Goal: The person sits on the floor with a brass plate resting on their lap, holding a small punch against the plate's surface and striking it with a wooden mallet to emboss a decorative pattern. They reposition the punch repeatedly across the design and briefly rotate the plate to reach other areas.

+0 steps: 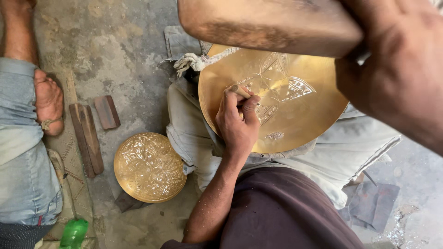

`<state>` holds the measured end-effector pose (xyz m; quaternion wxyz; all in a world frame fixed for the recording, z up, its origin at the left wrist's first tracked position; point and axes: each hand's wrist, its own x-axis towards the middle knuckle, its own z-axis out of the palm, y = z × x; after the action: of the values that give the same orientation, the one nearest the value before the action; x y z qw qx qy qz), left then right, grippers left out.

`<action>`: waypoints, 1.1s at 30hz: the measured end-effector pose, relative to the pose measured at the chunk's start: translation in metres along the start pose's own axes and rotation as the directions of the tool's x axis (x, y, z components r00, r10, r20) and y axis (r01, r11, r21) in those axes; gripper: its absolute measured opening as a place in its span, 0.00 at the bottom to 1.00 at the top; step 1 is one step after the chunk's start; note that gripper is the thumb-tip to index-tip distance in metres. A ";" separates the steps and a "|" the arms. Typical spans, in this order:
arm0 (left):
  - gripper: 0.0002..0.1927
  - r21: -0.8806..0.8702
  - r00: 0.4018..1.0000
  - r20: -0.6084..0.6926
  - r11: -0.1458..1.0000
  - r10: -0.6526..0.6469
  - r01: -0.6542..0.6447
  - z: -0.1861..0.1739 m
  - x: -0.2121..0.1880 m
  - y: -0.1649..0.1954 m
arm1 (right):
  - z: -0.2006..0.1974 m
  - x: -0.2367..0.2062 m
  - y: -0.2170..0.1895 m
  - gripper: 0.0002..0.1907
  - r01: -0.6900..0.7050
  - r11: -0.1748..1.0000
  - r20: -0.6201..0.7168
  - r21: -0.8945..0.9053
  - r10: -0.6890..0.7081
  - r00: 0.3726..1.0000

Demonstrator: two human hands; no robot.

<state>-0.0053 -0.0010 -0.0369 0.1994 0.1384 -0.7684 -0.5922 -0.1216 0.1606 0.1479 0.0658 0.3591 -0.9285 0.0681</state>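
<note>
A round brass plate (304, 120) with an engraved star pattern rests on my lap, over pale cloth. My left hand (237, 122) is closed on a small chisel (241, 90), whose tip meets the plate near the pattern's left side. My right hand (397, 69) is raised close to the camera at the upper right, gripping a thick wooden mallet (267, 23) that hangs blurred above the plate's top edge. Fine metal shavings (274, 135) lie on the plate's lower part.
A second, fully engraved brass plate (149, 167) lies on the concrete floor at my left. Wooden blocks (87, 138) and a smaller block (107, 112) lie beyond it. Another person's leg and bare foot (47, 99) sit at the far left, with a green bottle (74, 233) below.
</note>
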 end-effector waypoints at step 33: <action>0.10 -0.049 1.000 0.019 0.999 0.020 -0.019 0.000 -0.004 -0.002 | -0.001 0.008 -0.007 0.23 0.013 0.996 -0.002 -0.090 -0.013 1.000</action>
<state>-0.0017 0.0004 -0.0390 0.2011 0.1200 -0.7569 -0.6101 -0.1230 0.1504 0.1505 0.0834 0.3618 -0.9282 0.0264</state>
